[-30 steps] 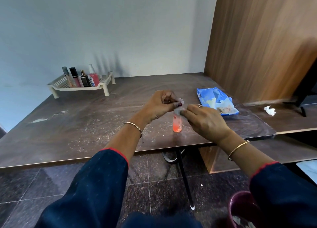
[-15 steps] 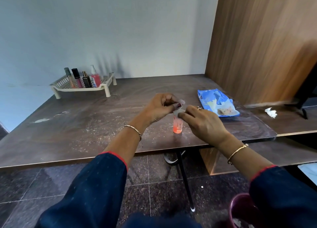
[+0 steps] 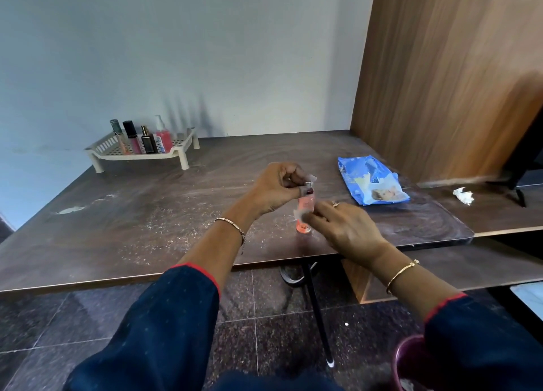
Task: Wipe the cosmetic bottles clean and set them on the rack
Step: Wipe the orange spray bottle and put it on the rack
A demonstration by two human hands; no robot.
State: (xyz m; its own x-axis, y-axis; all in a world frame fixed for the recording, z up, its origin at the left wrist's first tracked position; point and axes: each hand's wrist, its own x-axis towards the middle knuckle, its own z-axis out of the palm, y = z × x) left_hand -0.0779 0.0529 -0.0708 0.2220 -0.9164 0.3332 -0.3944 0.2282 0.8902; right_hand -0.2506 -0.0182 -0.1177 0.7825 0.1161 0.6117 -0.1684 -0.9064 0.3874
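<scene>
Bottle (image 3: pixel 305 204) under inspection: small, clear, with pink-orange contents. It stands upright on the table (image 3: pixel 147 214), near the front edge and about mid-width. I log the left hand (image 3: pixel 279 189) above it, fingers curled, thumb and fingertips pinching the bottle's top. The right hand (image 3: pixel 349 229) reaches in from the right at the bottle's lower half, with its fingers bent round a whitish wipe (image 3: pixel 298 214) and pressing it against the bottle's side. One right finger carries a ring, and each wrist has a thin gold bangle. A small pale scrap shows beside the bottle's top; I cannot tell whether it is wipe or cap.

Rack (image 3: pixel 182 155): cream plastic on short legs, at the table's far left against the wall, well apart from both hands. Four bottles (image 3: pixel 148 143) stand upright on it in a close row.

Pack (image 3: pixel 370 182): blue, lying flat on the table just right of the hands, with pale material showing at its opening. Tissue (image 3: pixel 463 196): white and crumpled, on the adjoining surface farther right, near the wood panel (image 3: pixel 440 82).

Table top: dark wood grain, with white specks and smears across the near and left areas. Sleeves: dark blue with red cuffs. Bin (image 3: pixel 404 358): maroon rim on the floor at lower right, partly hidden by the right sleeve.
</scene>
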